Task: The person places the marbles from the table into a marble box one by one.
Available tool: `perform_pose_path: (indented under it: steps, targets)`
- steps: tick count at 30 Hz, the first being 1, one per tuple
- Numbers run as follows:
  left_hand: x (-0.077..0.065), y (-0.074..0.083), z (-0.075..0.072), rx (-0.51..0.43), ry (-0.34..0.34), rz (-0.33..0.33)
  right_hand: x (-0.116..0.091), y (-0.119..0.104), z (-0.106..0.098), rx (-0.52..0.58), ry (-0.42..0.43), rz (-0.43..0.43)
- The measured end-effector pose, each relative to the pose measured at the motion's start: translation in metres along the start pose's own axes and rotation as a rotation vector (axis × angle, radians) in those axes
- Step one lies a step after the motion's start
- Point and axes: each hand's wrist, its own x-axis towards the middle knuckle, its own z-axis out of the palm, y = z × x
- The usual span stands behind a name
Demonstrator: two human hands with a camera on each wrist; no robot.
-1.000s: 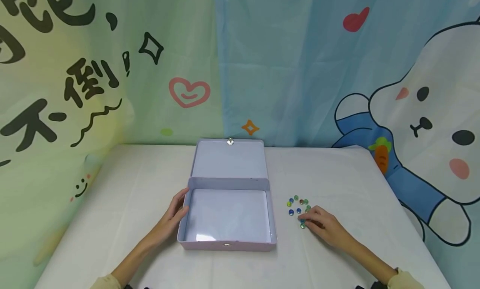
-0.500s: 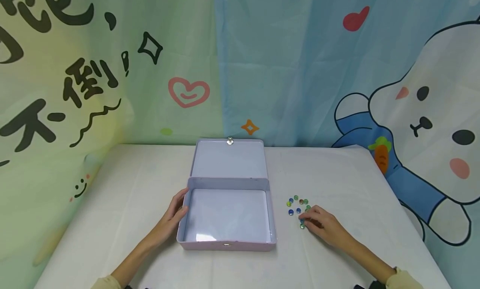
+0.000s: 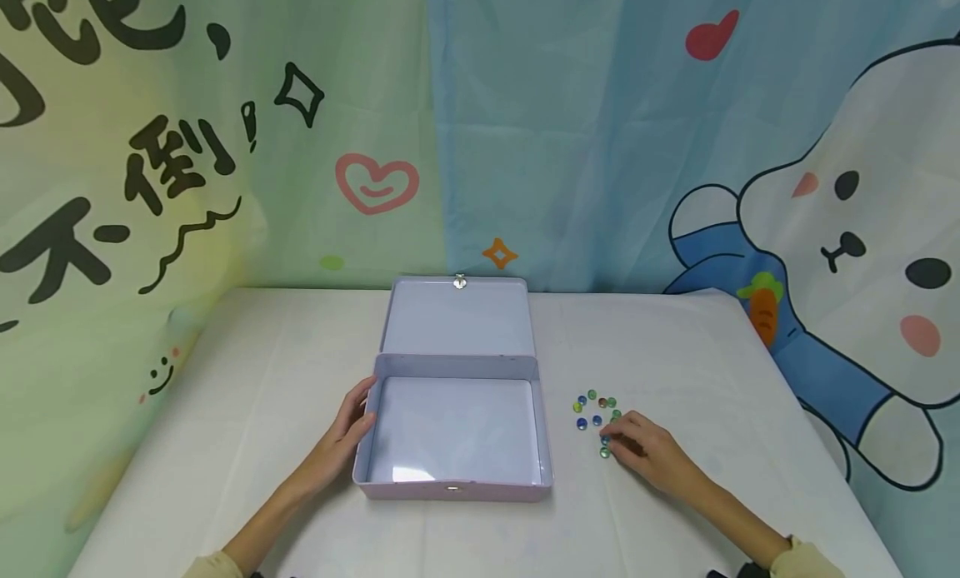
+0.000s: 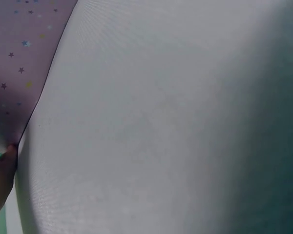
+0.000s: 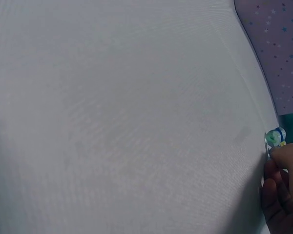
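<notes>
A lavender tin box (image 3: 454, 482) lies open mid-table, its lid (image 3: 457, 316) leaning back and its inside bare. My left hand (image 3: 351, 428) rests with straight fingers against the box's left wall; the left wrist view shows a fingertip (image 4: 4, 163) touching the star-printed wall (image 4: 19, 58). Several small glass marbles (image 3: 596, 407), blue, green and yellow, lie to the right of the box. My right hand (image 3: 633, 445) sits at their near edge, fingers curled, and its fingertips (image 5: 285, 158) pinch a blue-green marble (image 5: 275, 137).
A white cloth covers the table (image 3: 675, 345). A printed cartoon backdrop (image 3: 600, 145) hangs right behind the table's far edge and along the left side. The box's starred outer wall (image 5: 278, 53) shows at the top right of the right wrist view.
</notes>
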Motion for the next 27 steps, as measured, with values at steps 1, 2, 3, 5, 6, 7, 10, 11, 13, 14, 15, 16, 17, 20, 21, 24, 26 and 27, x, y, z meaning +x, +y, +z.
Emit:
perform_pose_path:
  steps: [1,2,3,5,6,7,10,11,13,14,15,16,17,20,21,24,26,27]
  targets:
    - [0.000,0.000,0.000,0.006,0.002,-0.004,0.000,0.000,0.000,-0.002,0.004,-0.005]
    - [-0.001,-0.001,0.000,0.011,0.005,-0.007,0.000,0.000,0.000,-0.001,0.008,-0.007]
    - [-0.001,-0.001,0.000,0.016,0.008,-0.011,0.000,0.000,0.000,-0.003,0.011,-0.010]
    - [-0.001,-0.002,0.000,0.028,0.013,-0.018,0.000,0.000,0.000,-0.002,0.018,-0.011]
    - [-0.001,-0.002,0.000,0.032,0.014,-0.022,0.000,0.000,0.000,-0.001,0.021,-0.009]
    - [-0.001,-0.003,-0.001,0.035,0.015,-0.026,0.000,0.000,0.000,-0.001,0.024,-0.009]
    - [-0.001,-0.005,-0.001,0.038,0.010,-0.036,0.000,-0.001,0.000,0.008,0.035,-0.010]
    - [-0.001,-0.005,-0.002,0.042,0.007,-0.039,0.000,-0.001,0.000,0.011,0.038,-0.013]
    - [-0.002,-0.006,-0.002,0.043,-0.003,-0.039,-0.001,-0.001,0.000,0.022,0.047,-0.020]
    - [-0.002,-0.006,-0.002,0.045,-0.006,-0.037,-0.001,-0.002,0.000,0.027,0.049,-0.019]
    - [-0.002,-0.006,-0.002,0.048,-0.007,-0.034,-0.002,-0.002,0.000,0.032,0.051,-0.016]
    - [-0.002,-0.006,-0.003,0.055,-0.008,-0.031,-0.002,-0.002,0.000,0.034,0.051,-0.012]
    - [-0.002,-0.006,-0.003,0.058,-0.008,-0.028,-0.002,-0.002,-0.001,0.036,0.051,-0.003]
    - [-0.002,-0.006,-0.003,0.057,-0.006,-0.019,-0.002,-0.002,-0.002,0.035,0.053,0.021]
    - [-0.002,-0.006,-0.003,0.052,-0.008,-0.017,-0.002,-0.002,-0.003,0.031,0.056,0.025]
    - [-0.002,-0.006,-0.003,0.037,-0.013,-0.015,0.001,-0.003,-0.005,0.022,0.082,0.022]
    - [-0.002,-0.007,-0.003,0.028,-0.017,-0.013,0.005,-0.006,-0.008,0.021,0.103,0.019]
    - [-0.002,-0.007,-0.003,0.028,-0.016,-0.012,0.008,-0.008,-0.009,0.023,0.114,0.019]
